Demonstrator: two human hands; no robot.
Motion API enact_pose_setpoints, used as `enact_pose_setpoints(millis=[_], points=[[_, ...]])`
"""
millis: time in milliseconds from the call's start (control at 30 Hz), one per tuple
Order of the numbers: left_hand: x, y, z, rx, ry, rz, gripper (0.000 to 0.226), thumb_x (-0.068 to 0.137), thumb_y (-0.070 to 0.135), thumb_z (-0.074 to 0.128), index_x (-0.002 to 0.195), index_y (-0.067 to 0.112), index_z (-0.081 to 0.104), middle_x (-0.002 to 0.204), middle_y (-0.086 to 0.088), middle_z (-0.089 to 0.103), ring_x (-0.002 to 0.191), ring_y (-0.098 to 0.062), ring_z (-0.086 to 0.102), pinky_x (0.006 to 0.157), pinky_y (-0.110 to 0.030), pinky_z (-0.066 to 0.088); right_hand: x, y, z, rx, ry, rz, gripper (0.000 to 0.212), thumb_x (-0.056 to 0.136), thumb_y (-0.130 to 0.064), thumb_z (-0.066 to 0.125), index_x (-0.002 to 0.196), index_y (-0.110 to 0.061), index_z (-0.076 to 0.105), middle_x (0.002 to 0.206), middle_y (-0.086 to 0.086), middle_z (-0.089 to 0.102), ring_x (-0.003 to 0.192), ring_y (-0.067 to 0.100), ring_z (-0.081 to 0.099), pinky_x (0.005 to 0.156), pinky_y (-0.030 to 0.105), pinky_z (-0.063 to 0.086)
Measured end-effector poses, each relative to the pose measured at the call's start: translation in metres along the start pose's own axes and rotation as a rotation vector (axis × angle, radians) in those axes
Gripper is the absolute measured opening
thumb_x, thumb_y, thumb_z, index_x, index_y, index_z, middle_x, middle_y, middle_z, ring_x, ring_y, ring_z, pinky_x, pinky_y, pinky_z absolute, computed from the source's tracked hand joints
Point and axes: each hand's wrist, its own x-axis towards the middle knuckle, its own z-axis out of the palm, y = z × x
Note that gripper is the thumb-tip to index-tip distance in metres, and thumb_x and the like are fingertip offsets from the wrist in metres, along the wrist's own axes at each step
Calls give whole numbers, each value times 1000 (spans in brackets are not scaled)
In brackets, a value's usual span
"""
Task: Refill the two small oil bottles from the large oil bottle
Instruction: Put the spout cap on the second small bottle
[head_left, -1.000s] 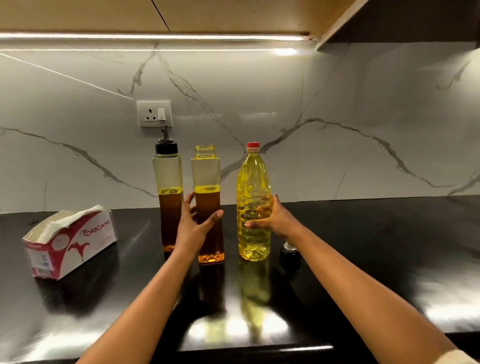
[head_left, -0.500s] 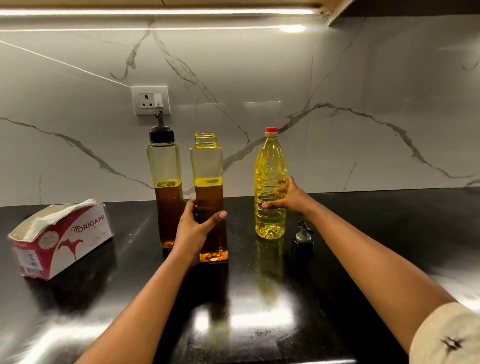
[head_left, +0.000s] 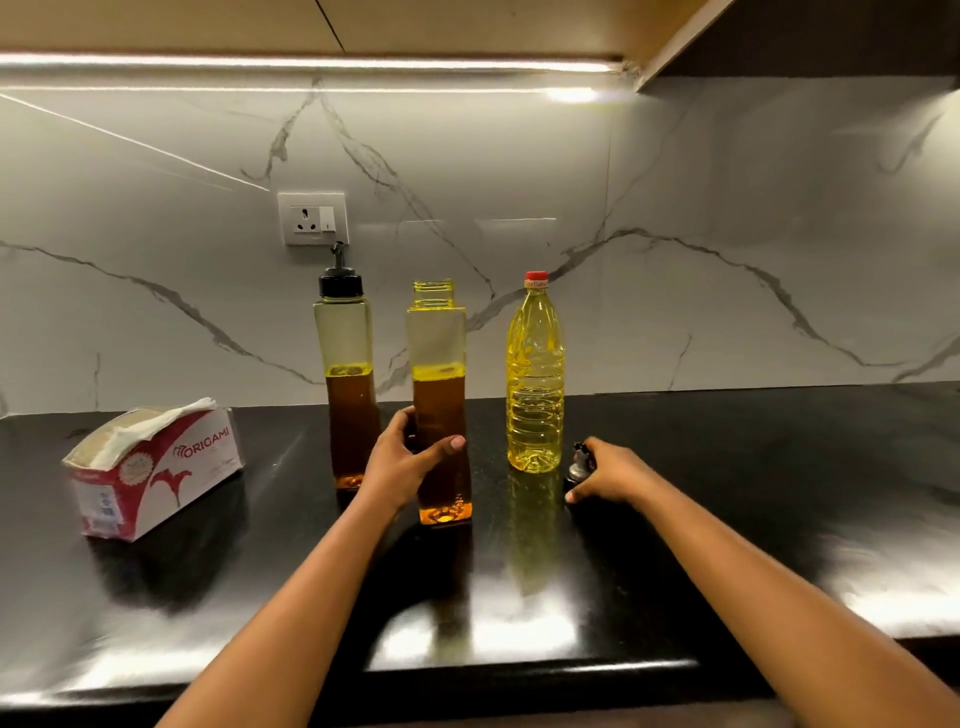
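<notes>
Two square clear small oil bottles stand on the black counter, each about half full of dark amber oil. The left small bottle wears a black pourer cap. The right small bottle has an open neck, and my left hand is wrapped around its lower half. To their right stands the large oil bottle, yellow with a red cap on, untouched. Just right of its base my right hand closes over the loose black pourer cap lying on the counter.
A red and white tissue box sits at the left of the counter. A marble backsplash with a wall socket rises behind the bottles. The counter's front edge runs close below my forearms.
My right hand has let go of the large oil bottle and dropped to the black pourer cap beside it. My left hand has kept its hold on the open small bottle.
</notes>
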Motion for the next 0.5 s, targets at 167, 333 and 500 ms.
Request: enact_pose_setpoints(millis=[167,333,500], points=[[-13,6,-8,6,-58,-2,64,64,36,78,120,24,50,110,7,65,99,-5,62,72,-16,50,-14,-22,-9,227,2,-51,66,70,-20,81,128,-13,50,123,7,58,104,19,58,85,29,48],[-20,3,-15,-6,-103,-8,74,61,41,80,126,19,53,113,1,68,106,-14,64,84,-26,54,-35,-93,-72,756,-78,-365,44,75,-14,74,114,-7,54,106,8,61,98,22,60,83,31,52],[-21,-1,-17,-69,-142,-21,81,56,51,85,125,21,54,113,1,69,108,-14,64,86,-26,53,-44,-165,-122,787,-71,-620,39,83,-6,67,118,-8,52,106,4,60,96,15,60,84,24,53]])
